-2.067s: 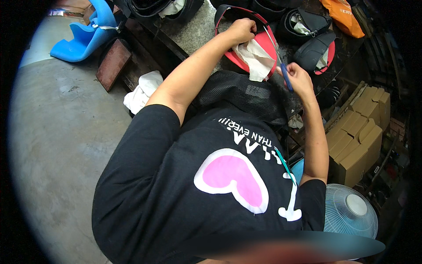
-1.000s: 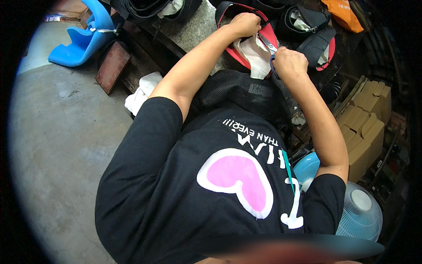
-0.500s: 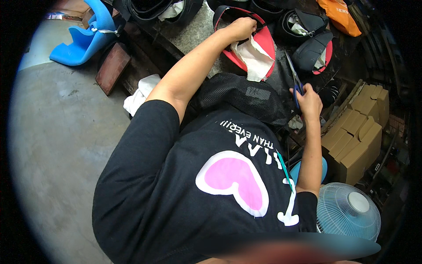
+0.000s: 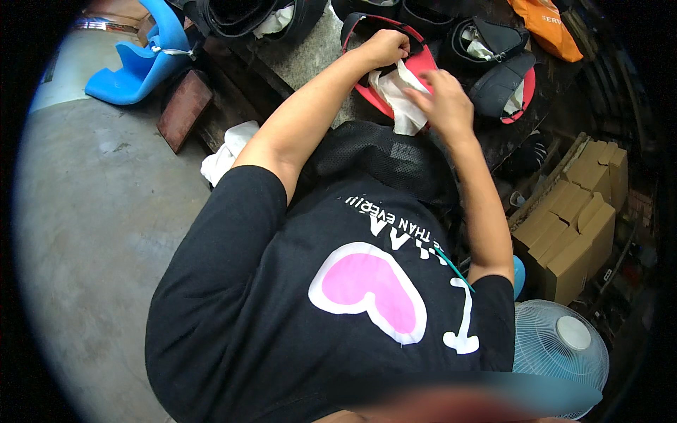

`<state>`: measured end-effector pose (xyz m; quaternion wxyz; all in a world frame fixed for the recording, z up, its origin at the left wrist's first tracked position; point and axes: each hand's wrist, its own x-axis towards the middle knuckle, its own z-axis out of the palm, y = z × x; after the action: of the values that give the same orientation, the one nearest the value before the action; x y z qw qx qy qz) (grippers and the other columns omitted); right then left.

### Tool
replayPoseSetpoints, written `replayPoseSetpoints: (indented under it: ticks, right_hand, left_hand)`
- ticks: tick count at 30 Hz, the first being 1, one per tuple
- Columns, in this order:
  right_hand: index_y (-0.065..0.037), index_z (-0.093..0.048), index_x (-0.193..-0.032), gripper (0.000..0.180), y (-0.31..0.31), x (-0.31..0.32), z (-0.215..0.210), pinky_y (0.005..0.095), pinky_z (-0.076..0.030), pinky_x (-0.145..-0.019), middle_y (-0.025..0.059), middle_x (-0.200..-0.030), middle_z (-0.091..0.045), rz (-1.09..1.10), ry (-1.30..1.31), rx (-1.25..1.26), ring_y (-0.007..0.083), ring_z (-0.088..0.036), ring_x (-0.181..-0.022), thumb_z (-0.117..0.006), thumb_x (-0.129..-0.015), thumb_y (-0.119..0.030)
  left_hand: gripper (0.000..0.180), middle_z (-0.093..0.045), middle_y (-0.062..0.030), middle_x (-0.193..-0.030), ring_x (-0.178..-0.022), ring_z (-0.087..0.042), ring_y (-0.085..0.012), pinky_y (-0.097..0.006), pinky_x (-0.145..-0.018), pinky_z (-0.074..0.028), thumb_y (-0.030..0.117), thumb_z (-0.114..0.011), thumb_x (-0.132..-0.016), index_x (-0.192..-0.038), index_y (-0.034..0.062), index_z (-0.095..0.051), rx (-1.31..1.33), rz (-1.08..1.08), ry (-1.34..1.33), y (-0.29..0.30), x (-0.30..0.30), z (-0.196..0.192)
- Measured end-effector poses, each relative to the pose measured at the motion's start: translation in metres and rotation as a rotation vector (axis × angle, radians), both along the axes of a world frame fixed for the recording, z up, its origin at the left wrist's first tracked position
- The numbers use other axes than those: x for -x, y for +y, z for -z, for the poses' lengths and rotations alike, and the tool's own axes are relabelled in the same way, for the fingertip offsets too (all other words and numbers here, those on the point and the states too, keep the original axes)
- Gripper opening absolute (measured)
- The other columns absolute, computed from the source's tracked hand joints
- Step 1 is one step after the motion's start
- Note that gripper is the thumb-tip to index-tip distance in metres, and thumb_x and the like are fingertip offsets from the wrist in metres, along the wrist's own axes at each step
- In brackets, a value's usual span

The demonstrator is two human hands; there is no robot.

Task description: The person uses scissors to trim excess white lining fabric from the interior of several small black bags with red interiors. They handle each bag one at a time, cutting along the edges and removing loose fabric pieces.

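Red-and-black cap point(image 4: 424, 58) is up front at the worktable point(image 4: 312, 51), just beyond the black mesh point(image 4: 381, 156) by the person's waist, so I'll place everything else off that cap. Left hand point(image 4: 388, 48) is on it, fingers curled shut and clamped onto its inner edge, though the exact pinch spot is hidden behind the knuckles. A loose off-white cloth piece point(image 4: 402, 106) hangs out of the cap toward the person. Right hand point(image 4: 449, 106) is at the cap's right side, kinda blurry, thumb and fingers apart, right by that cloth; can't tell if it's actually touching it. Just right of the cap there's a black cap with red edging point(image 4: 493, 88), and an orange bag point(image 4: 549, 29) lies farther off that way, past the other black headgear point(image 4: 502, 35). Well left of the cap you've got a curvy blue piece point(image 4: 127, 74) with a white tie round it, plus a reddish-brown board point(image 4: 185, 109). Cardboard boxes point(image 4: 575, 236) are stacked down and right of the cap, with a fan point(image 4: 550, 352) even closer to the person's side.
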<state>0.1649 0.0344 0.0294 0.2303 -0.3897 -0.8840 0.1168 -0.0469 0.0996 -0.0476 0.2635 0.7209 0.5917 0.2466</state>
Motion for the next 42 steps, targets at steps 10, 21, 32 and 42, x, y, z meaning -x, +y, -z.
replayPoseSetpoints:
  ticks: [10,21,32,42]
  right_hand:
    - [-0.013,-0.067,-0.099,0.029,0.048,0.028,0.037,0.0464,-0.051,-0.074,0.0155,-0.088,-0.069,0.398,-0.075,0.296,0.0370,-0.066,-0.087,-0.063,-0.086,-0.039]
    - [-0.010,-0.068,-0.096,0.033,0.071,0.031,0.043,0.0470,-0.052,-0.078,0.0175,-0.089,-0.070,0.403,-0.192,0.239,0.0370,-0.067,-0.090,-0.060,-0.086,-0.040]
    - [-0.007,-0.061,-0.101,0.038,0.066,0.005,0.064,0.0430,-0.049,-0.073,0.0117,-0.087,-0.068,0.432,0.117,0.266,0.0318,-0.066,-0.083,-0.067,-0.084,-0.040]
    - [-0.009,-0.061,-0.110,0.032,0.054,0.008,0.058,0.0410,-0.048,-0.089,0.0105,-0.116,-0.062,0.203,0.102,-0.094,0.0309,-0.057,-0.108,-0.062,-0.078,-0.004]
  left_hand:
    - [0.016,-0.069,-0.0145,-0.084,-0.080,-0.067,-0.0285,-0.037,-0.073,-0.052,0.014,-0.068,-0.077,-0.088,0.0029,-0.068,-0.060,-0.047,-0.030,-0.003,-0.002,-0.002]
    - [0.027,-0.065,-0.0151,-0.085,-0.079,-0.064,-0.0331,-0.043,-0.070,-0.051,0.026,-0.074,-0.072,-0.084,0.0029,-0.063,-0.138,-0.154,0.004,-0.017,-0.019,-0.005]
    - [0.031,-0.066,-0.0139,-0.087,-0.083,-0.065,-0.0348,-0.046,-0.072,-0.051,0.032,-0.076,-0.072,-0.080,0.0055,-0.062,-0.150,-0.345,0.192,-0.014,-0.040,-0.003]
    - [0.029,-0.067,-0.0144,-0.088,-0.083,-0.066,-0.0350,-0.047,-0.073,-0.051,0.034,-0.073,-0.076,-0.083,0.0066,-0.065,-0.114,-0.412,0.215,-0.012,-0.044,0.000]
